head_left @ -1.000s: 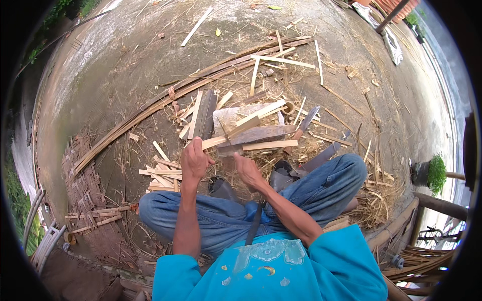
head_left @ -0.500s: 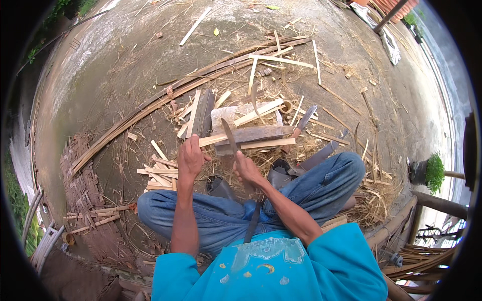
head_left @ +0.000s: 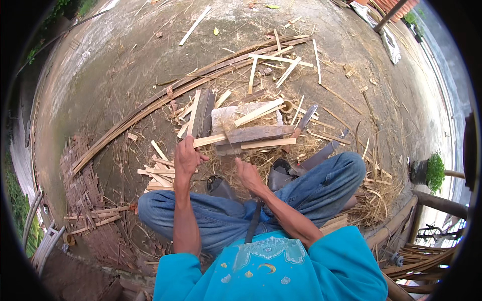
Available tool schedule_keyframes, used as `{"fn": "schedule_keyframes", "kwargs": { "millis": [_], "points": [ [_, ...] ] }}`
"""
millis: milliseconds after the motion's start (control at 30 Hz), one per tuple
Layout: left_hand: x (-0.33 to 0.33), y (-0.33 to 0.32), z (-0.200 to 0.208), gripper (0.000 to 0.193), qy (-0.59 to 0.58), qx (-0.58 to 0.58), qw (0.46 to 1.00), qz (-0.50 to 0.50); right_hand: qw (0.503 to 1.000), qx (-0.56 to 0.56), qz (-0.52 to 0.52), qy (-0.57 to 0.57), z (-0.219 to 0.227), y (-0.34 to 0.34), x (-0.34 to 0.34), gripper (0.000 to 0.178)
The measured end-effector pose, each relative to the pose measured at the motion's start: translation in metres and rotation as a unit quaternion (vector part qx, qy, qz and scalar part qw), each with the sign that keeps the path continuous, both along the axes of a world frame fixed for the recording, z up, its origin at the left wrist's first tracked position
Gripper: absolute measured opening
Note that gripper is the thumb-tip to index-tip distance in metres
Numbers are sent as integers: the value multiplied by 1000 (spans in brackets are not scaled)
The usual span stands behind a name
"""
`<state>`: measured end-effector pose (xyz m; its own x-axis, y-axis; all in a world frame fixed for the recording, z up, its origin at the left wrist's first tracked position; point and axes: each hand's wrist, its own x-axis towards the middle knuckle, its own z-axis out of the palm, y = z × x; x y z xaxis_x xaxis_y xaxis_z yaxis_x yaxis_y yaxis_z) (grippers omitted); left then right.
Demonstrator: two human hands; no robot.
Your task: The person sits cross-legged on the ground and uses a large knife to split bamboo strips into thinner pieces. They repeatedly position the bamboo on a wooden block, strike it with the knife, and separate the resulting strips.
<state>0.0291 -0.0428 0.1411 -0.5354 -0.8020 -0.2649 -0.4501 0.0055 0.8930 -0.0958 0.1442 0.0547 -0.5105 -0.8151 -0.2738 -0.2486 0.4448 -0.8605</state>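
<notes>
My left hand (head_left: 186,159) is closed on the near end of a pale split bamboo strip (head_left: 210,140). The strip's other end lies against a dark, flat length of wood (head_left: 258,133), in front of a whitish block (head_left: 223,116). In my right hand (head_left: 249,175) is a knife, its blade (head_left: 230,143) smeared by motion and crossing the strip's far end. More pale strips (head_left: 258,112) rest on top of the block. One more strip (head_left: 268,144) lies along the near side of the dark wood.
A pile of short strips (head_left: 159,175) lies by my left knee. Long bamboo slats (head_left: 201,78) curve across the ground beyond the block. Another blade (head_left: 307,116) and a broad dark blade (head_left: 321,153) lie to the right among shavings (head_left: 376,205). My sandals (head_left: 221,188) are close below the block.
The knife blade has turned from clear to blurred. My left hand and its strip have shifted slightly left. A dark curved sliver above the block is gone, and a pale strip now lies farther out.
</notes>
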Motion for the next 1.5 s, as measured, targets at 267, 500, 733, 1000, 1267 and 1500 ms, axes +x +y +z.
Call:
{"fn": "schedule_keyframes", "kwargs": {
  "millis": [267, 500, 733, 1000, 1267, 1500],
  "points": [
    [-2, 5, 3, 25, -8, -1, 1000, -4, 997, 59, 29, -45, 3, 15, -2, 63],
    [-6, 1, 5, 46, 1, 16, 999, 29, 998, 53, 15, 27, -24, 20, -14, 71],
    [25, -10, 0, 46, -30, 52, 998, 11, 997, 68, 22, -18, 34, 24, -29, 47],
    [5, 3, 13, 43, -7, 280, 958, -55, 967, -142, 25, 211, 17, 10, -31, 33],
    [-12, 11, -28, 59, -116, 96, 988, -39, 956, -52, -287, 30, -32, 45, -46, 30],
    [-24, 35, -52, 35, -151, 37, 979, -129, 703, -50, -686, -183, -95, 63, -130, 35]
  ]
}}
